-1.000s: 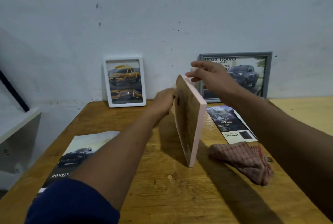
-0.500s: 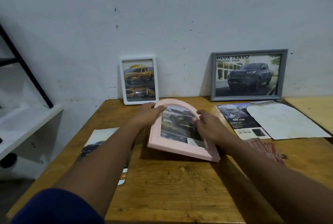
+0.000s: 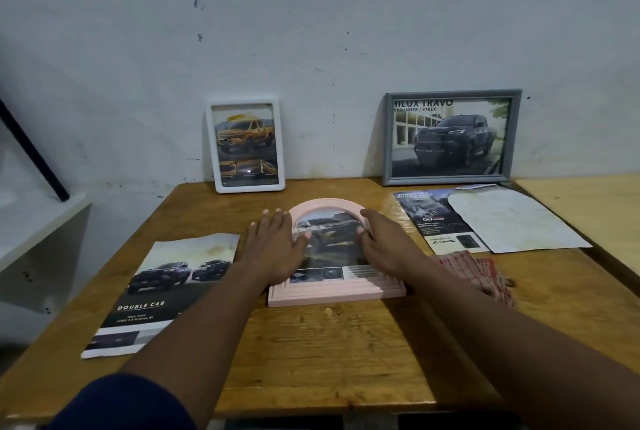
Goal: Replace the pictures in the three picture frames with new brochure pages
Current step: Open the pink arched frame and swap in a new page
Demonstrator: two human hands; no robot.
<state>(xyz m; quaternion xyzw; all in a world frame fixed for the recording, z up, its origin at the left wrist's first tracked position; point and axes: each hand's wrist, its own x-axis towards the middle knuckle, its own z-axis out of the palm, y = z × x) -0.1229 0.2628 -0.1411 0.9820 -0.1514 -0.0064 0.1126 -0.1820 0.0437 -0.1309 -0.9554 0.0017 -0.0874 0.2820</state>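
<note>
- Right now the pink arched frame (image 3: 334,277) lies flat and face up in the middle of the wooden counter (image 3: 311,353), a dark truck page showing through its opening.
- The left hand (image 3: 277,249) rests palm down over the frame's left edge with fingers spread; its grip is released, pressing rather than holding, probably to steady the frame.
- The right hand (image 3: 384,246) lies over the right edge, fingertips curled at the border of the picture; whether that grip pinches anything I cannot tell.
- Flat on the counter, the frame cannot tip, which suits checking or seating the page.
- The white frame (image 3: 246,145) with a yellow truck and the grey frame (image 3: 450,137) with a dark truck lean upright against the wall at the back, out of the working area.
- A brochure page (image 3: 162,291) reading DOUBLE CAB lies just left of the pink frame; another brochure (image 3: 436,221) and a blank sheet (image 3: 512,221) lie to the right, near at hand.
- A checked cloth (image 3: 474,273) sits crumpled beside the right wrist, likely for wiping.
</note>
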